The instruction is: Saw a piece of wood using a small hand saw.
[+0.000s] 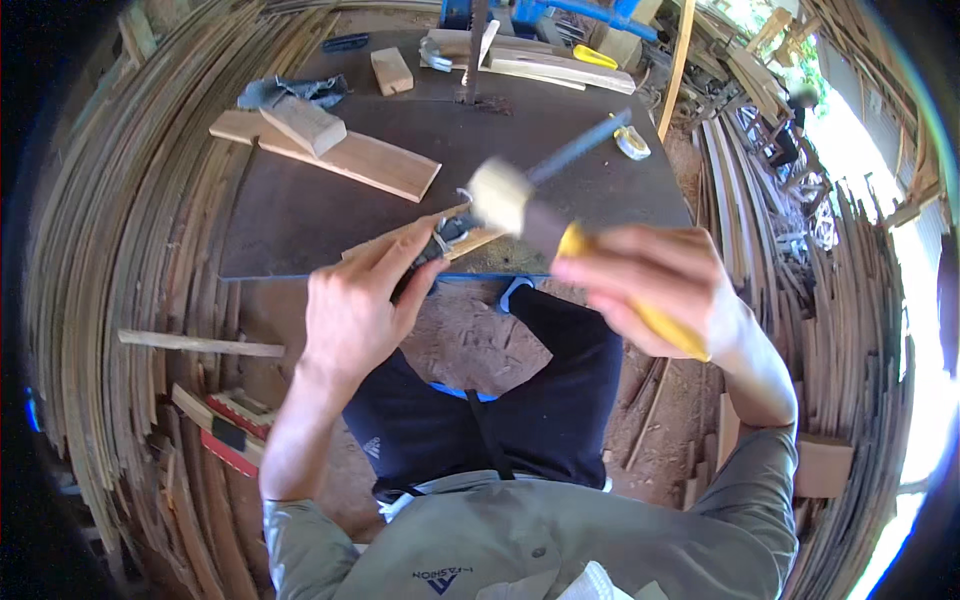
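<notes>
My left hand (365, 300) is closed round a dark metal tool (450, 237), its exact kind unclear, against a narrow wooden board (480, 243) at the table's near edge. My right hand (650, 285) grips the yellow handle of a mallet (500, 197), whose pale, motion-blurred head is just above and right of the dark tool. Whether the head touches it I cannot tell. Behind the mallet a long blue-grey strip (570, 150), perhaps a blade or rule, lies on the dark tabletop (280, 230).
A board (390, 174) with a block (290, 120) on it, a grey cloth (270, 92), a small block (392, 70), a tape measure (632, 143) and an upright saw blade (474, 50) are on the table. Stacked timber lines both sides. A person (795, 130) sits at far right.
</notes>
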`<action>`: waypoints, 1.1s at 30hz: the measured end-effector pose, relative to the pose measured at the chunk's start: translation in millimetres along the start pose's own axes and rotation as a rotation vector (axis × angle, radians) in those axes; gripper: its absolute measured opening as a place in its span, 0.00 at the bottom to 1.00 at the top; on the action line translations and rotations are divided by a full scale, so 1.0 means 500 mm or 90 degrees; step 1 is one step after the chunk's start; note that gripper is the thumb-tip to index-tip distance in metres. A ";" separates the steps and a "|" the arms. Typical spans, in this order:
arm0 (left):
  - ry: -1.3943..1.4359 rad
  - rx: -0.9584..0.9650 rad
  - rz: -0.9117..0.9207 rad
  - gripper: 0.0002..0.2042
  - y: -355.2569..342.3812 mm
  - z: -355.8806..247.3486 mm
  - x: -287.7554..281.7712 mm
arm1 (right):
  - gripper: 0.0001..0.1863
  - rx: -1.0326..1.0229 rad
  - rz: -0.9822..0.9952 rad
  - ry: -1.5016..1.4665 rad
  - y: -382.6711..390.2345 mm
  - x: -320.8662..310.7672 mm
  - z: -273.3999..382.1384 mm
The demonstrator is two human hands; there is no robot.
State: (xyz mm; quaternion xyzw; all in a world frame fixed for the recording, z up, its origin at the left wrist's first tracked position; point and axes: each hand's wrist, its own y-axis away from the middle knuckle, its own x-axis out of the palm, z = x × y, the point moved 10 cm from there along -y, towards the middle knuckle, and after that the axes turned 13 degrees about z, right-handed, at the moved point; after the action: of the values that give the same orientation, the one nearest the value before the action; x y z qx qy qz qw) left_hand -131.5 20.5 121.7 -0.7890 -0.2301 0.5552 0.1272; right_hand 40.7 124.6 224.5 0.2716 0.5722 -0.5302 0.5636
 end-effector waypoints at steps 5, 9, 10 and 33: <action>0.256 -0.070 0.027 0.16 0.044 0.022 0.059 | 0.09 0.263 -0.162 0.173 0.058 -0.045 -0.154; 0.612 -0.202 0.085 0.18 0.082 0.035 0.145 | 0.12 0.058 -0.042 0.052 0.042 0.014 -0.055; 0.696 -0.259 0.137 0.20 0.091 0.031 0.177 | 0.13 0.072 -0.011 0.079 0.043 0.019 -0.056; 0.823 -0.289 0.124 0.20 0.148 -0.025 0.209 | 0.10 -0.007 -0.194 0.218 0.107 0.047 -0.009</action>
State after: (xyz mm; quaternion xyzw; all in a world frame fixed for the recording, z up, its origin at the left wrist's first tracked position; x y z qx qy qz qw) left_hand -74.4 10.2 6.9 -0.9858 -0.1467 -0.0795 0.0202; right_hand 82.6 137.8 185.7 0.2646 0.6968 -0.5524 0.3732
